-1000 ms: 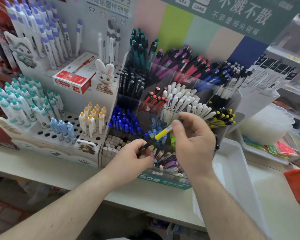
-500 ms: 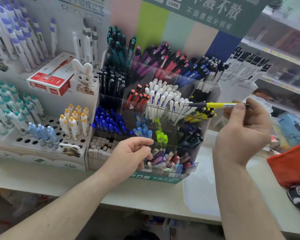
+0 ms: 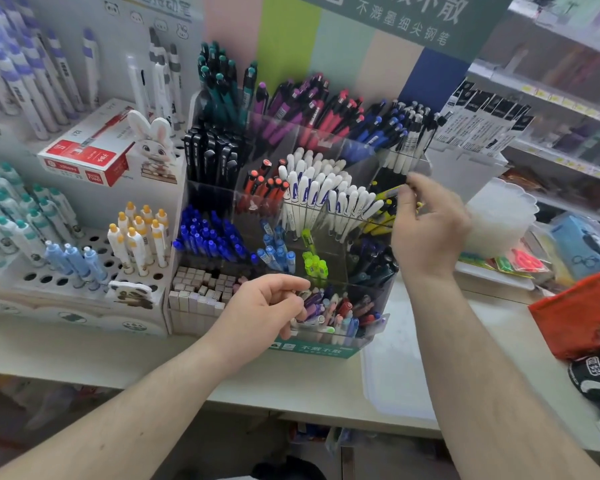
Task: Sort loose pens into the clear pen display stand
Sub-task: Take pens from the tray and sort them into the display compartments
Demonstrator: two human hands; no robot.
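One yellow pen (image 3: 390, 192) was pinched by fingertip and thumb of the right hand (image 3: 430, 226) at right of centre in the frame, its tip angled down toward the yellow-pen compartment (image 3: 381, 223) of the clear pen display stand (image 3: 326, 133); motion blur hid the exact grip. Left hand (image 3: 267, 306) hovered, fingers loosely curled and holding nothing, over the mixed loose pens (image 3: 333, 310) in the front tray at lower centre. Risks, as judged: the pen could catch on the clear divider edge or enter the adjacent white-pen compartment (image 3: 323, 195), since the white caps lean rightward close to the target slot; a shallow entry angle could leave it lying across the top instead of seated. The left hand, so near the tray, could knock loose pens over the low front lip onto the tabletop (image 3: 174, 362). Against 0.5 s earlier: the pen had been held roughly level, further right, clear of the stand; it had since come in and tilted down to the compartment mouth. Left hand position was little changed. At 1.0 s earlier both hands had held the pen.
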